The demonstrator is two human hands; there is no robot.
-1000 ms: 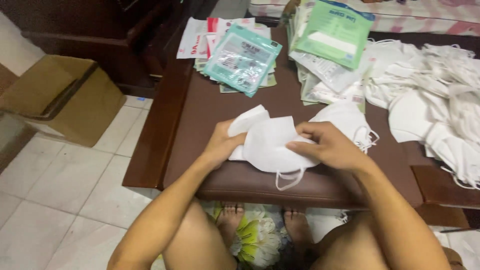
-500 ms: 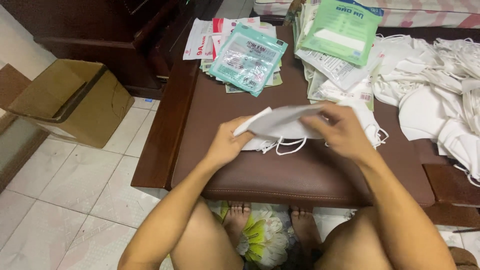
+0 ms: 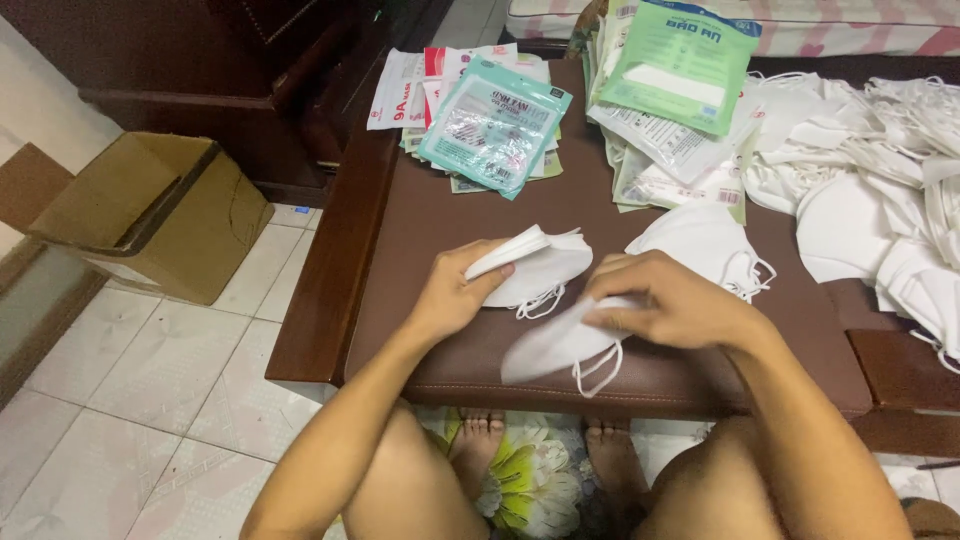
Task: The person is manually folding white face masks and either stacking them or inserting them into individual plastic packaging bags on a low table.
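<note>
two hands, two folded masks over a brown padded bench

at the far left an open cardboard box (image 3: 150, 215) sits on the tiled floor (image 3: 130, 400), well apart from the work and out of easy reach. the brown padded bench (image 3: 420, 250) begins just right of it, its dark wooden rim nearest the box.

the left hand (image 3: 455, 295) pinches a small stack of folded white masks (image 3: 535, 265) by its near edge, thumb on top and fingers under, so the stack stays squared and lifted slightly off the cushion, ear loops dangling below. just right, the right hand (image 3: 670, 300) presses down and grips a single folded white mask (image 3: 560, 345) near the front edge of the bench; it seems held flat this way to keep the fold closed, its loop hanging over the edge.

behind the hands, a pile of teal and white printed mask pouches (image 3: 495, 125) lies at the back left of the bench, and a second pile topped by a green pouch (image 3: 680, 60) lies to its right. another white mask (image 3: 700, 240) rests just behind the right hand. at the far right a loose heap of white masks (image 3: 880, 190) crowds the bench end, straps tangled. the middle of the cushion is the only free working room between these piles. bare feet on a flowered mat (image 3: 525, 480) show beneath the bench.
</note>
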